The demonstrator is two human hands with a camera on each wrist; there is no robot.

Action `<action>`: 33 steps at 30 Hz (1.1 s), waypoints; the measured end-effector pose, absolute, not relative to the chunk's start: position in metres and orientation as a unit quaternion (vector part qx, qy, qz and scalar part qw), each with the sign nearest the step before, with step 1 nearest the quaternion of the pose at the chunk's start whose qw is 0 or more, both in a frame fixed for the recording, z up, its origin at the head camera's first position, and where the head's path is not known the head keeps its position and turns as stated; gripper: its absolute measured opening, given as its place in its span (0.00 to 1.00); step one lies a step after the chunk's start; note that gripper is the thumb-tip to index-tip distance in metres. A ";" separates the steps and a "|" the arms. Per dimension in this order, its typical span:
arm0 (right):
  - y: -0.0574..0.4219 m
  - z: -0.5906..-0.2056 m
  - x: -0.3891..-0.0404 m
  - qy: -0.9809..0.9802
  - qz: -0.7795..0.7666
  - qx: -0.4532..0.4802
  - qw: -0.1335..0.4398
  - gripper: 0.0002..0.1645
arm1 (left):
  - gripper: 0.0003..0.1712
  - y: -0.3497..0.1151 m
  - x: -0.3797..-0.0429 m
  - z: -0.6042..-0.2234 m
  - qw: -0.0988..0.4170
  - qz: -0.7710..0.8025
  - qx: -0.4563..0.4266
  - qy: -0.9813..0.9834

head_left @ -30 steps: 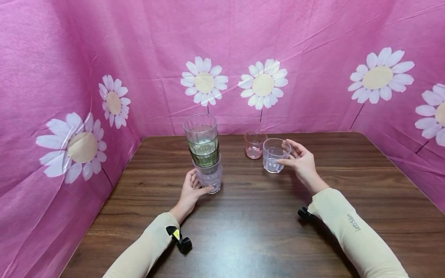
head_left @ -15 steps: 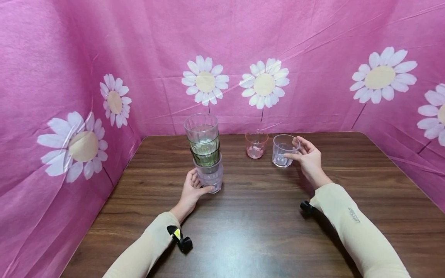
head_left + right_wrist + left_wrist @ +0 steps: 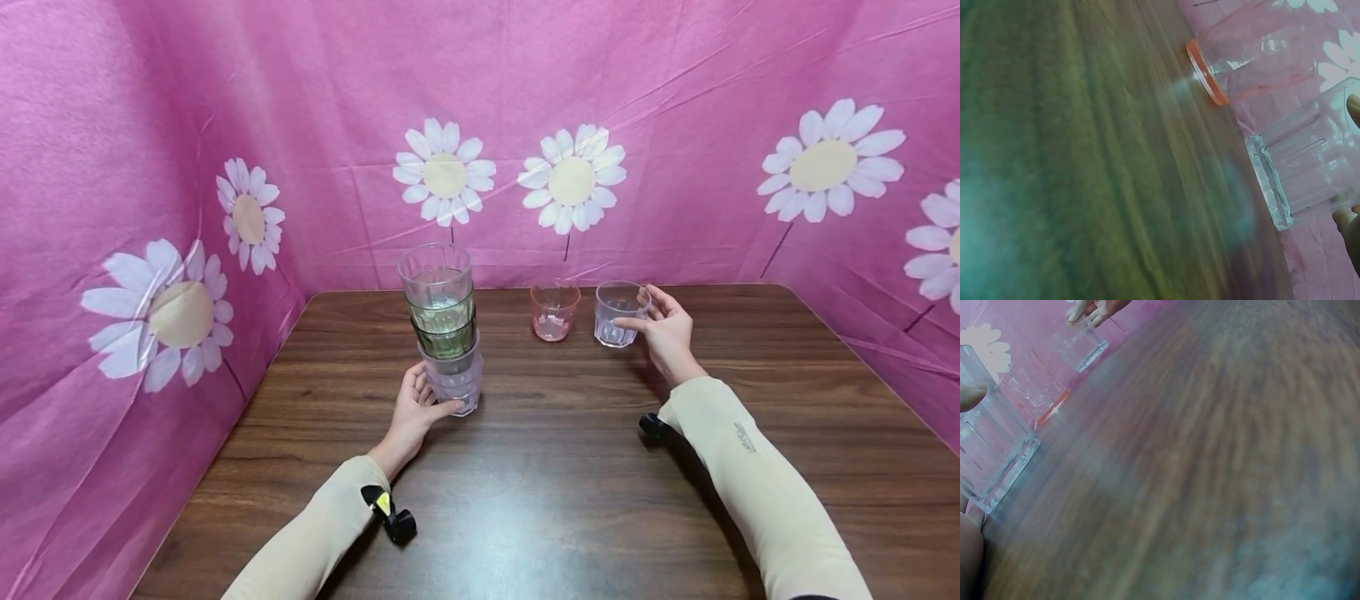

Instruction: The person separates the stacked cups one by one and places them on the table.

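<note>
In the head view, our left hand (image 3: pixel 412 410) holds the stack of cups (image 3: pixel 442 333) low, thumb and fingers curled round its bottom cup, while our right hand (image 3: pixel 666 335) pinches the clear cup (image 3: pixel 609 312) between thumb and fingers. That cup is upright near the far edge of the bench (image 3: pixel 555 483), the pink cup (image 3: pixel 556 310) just beside it at its 9 o'clock, the stack well apart at 8 o'clock. The stack is tall and narrow, so we should brace it lightly with the left fingers and avoid nudging it. In the left wrist view, the bottom cup's base is at 9 o'clock and the clear cup at 11 o'clock; its base looks close to the bench, though we cannot tell whether it touches. In the right wrist view, it is at 3 o'clock, the pink cup between 1 and 2 o'clock with a gap between; we do best to pinch gently, level the base and guard that gap.
</note>
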State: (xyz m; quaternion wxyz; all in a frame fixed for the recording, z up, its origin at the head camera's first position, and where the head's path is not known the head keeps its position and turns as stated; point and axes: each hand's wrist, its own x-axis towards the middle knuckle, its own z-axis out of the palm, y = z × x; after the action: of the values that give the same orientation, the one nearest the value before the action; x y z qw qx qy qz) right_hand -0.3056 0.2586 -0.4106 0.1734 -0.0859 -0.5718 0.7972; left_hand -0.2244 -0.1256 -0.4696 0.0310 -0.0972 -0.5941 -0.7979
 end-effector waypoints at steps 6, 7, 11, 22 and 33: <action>0.258 -0.414 -0.317 -0.576 0.790 -0.105 0.182 0.54 | 0.46 -0.125 -0.225 -0.470 0.030 -0.798 -0.096 -0.595; 0.258 -0.415 -0.319 -0.574 0.791 -0.107 0.183 0.54 | 0.46 -0.125 -0.225 -0.470 0.030 -0.798 -0.096 -0.594; 0.257 -0.417 -0.325 -0.565 0.796 -0.113 0.184 0.54 | 0.46 -0.125 -0.225 -0.470 0.029 -0.799 -0.096 -0.593; 0.255 -0.422 -0.334 -0.544 0.814 -0.103 0.176 0.54 | 0.46 -0.125 -0.224 -0.470 0.029 -0.798 -0.091 -0.596; 0.264 -0.426 -0.333 -0.584 0.799 -0.042 0.138 0.54 | 0.46 -0.126 -0.225 -0.469 0.032 -0.797 -0.092 -0.596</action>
State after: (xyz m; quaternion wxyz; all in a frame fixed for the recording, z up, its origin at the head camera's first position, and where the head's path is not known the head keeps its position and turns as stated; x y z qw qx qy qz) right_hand -0.3326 0.2644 -0.4260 0.1384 -0.0420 -0.5841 0.7987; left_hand -0.2246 -0.1259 -0.4691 0.0316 -0.0920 -0.5956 -0.7974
